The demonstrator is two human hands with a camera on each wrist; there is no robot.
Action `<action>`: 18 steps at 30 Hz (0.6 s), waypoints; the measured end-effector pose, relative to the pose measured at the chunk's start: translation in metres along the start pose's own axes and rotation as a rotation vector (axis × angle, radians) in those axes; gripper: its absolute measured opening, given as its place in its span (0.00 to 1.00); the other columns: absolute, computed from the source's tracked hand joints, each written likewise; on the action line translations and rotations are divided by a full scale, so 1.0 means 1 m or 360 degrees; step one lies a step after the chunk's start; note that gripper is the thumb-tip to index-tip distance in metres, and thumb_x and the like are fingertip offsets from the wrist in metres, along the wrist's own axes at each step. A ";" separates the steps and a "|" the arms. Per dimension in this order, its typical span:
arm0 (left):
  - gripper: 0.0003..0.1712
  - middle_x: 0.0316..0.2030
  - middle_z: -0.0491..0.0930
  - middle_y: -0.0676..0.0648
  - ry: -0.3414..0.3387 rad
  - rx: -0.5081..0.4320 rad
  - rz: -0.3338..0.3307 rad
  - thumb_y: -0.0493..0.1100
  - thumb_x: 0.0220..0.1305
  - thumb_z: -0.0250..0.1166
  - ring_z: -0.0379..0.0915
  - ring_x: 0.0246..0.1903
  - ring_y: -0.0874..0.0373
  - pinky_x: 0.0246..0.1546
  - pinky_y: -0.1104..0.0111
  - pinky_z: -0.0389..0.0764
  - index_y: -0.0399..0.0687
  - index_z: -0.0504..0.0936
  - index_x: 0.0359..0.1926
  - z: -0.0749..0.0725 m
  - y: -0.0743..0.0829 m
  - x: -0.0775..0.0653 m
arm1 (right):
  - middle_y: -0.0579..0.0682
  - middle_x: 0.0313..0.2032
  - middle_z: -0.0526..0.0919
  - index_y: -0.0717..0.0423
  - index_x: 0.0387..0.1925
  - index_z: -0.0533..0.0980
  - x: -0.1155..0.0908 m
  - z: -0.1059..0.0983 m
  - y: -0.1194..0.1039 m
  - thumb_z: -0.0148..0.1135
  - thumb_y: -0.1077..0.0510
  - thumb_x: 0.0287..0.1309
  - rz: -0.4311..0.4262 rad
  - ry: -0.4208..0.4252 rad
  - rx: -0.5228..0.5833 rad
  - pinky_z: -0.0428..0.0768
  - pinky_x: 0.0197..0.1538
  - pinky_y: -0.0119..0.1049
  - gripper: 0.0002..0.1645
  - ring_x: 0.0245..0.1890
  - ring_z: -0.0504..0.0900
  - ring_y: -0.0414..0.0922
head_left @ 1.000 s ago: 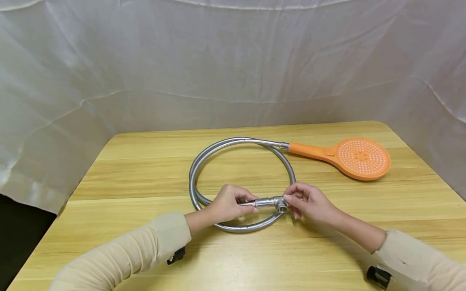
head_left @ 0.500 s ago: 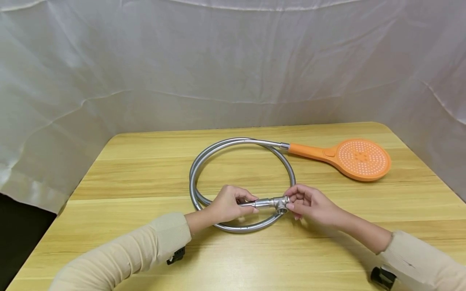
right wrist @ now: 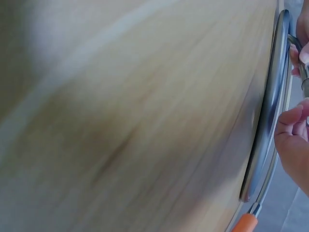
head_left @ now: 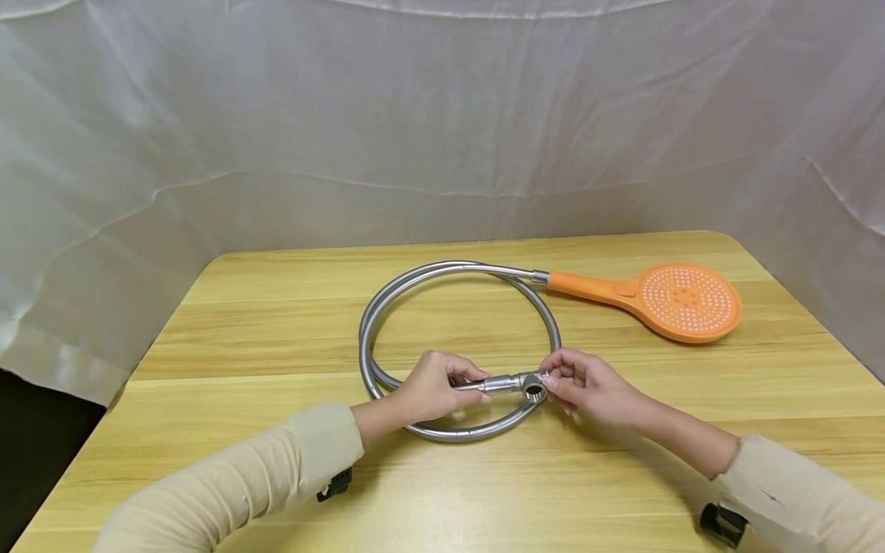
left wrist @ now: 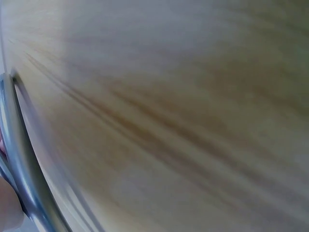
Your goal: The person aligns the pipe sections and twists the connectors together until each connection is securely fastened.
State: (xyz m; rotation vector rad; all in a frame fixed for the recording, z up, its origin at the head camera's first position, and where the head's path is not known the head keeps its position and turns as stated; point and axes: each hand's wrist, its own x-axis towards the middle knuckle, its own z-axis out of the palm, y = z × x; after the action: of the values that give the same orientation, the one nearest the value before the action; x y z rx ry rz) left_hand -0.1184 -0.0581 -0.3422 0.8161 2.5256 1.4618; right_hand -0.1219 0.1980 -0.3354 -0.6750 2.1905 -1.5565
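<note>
My left hand (head_left: 437, 388) pinches the end of a coiled metal shower hose (head_left: 452, 436) just behind its chrome connector (head_left: 501, 385). On that connector's right end sits a small chrome tee fitting (head_left: 534, 387), its round side opening facing up towards the head camera. The fingertips and thumb of my right hand (head_left: 591, 386) pinch the tee's far end and cover part of it. The hose's other end joins an orange shower head (head_left: 687, 302), which lies with its spray face up. In the right wrist view, my right hand (right wrist: 295, 145) shows at the right edge, below the other hand.
All of it is on a wood-grain table (head_left: 276, 322) with rounded back corners. A pale cloth (head_left: 442, 123) hangs behind the table and along its sides. The hose loops (left wrist: 24, 159) also show at the left wrist view's edge.
The tee's side opening has turned upward, towards the head camera. My right fingers shifted slightly right, then back left. My left hand, the hose and the shower head have stayed in place.
</note>
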 end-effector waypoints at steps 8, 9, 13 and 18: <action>0.12 0.28 0.86 0.43 0.0011 0.0010 0.0009 0.36 0.48 0.71 0.68 0.17 0.71 0.16 0.76 0.74 0.38 0.85 0.37 -0.001 0.000 0.000 | 0.53 0.27 0.75 0.72 0.43 0.69 0.002 0.002 0.000 0.50 0.66 0.63 -0.0078 0.0065 -0.0007 0.76 0.25 0.30 0.11 0.22 0.74 0.36; 0.12 0.28 0.86 0.43 0.0012 0.0012 0.0008 0.37 0.48 0.71 0.68 0.17 0.71 0.17 0.76 0.74 0.39 0.85 0.37 -0.001 0.001 0.000 | 0.52 0.26 0.75 0.72 0.44 0.68 0.002 0.003 0.000 0.50 0.65 0.64 -0.0090 0.0066 0.0006 0.76 0.24 0.31 0.11 0.21 0.73 0.37; 0.12 0.28 0.86 0.43 0.0011 0.0023 0.0016 0.37 0.48 0.72 0.68 0.17 0.71 0.17 0.77 0.74 0.39 0.85 0.36 -0.002 0.002 0.001 | 0.49 0.22 0.74 0.73 0.44 0.67 0.003 0.004 -0.002 0.48 0.64 0.66 -0.0098 0.0069 0.0020 0.73 0.18 0.32 0.13 0.17 0.71 0.36; 0.12 0.28 0.86 0.43 0.0011 0.0011 0.0003 0.37 0.48 0.71 0.69 0.17 0.71 0.17 0.77 0.74 0.38 0.85 0.36 -0.002 0.002 0.001 | 0.49 0.21 0.73 0.71 0.44 0.68 0.003 0.005 -0.005 0.46 0.60 0.68 0.0013 0.0111 0.0012 0.70 0.15 0.32 0.14 0.14 0.68 0.35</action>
State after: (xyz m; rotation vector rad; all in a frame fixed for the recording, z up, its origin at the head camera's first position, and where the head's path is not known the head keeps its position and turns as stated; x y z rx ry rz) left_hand -0.1191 -0.0583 -0.3399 0.8160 2.5372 1.4600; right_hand -0.1208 0.1906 -0.3325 -0.6172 2.2336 -1.6065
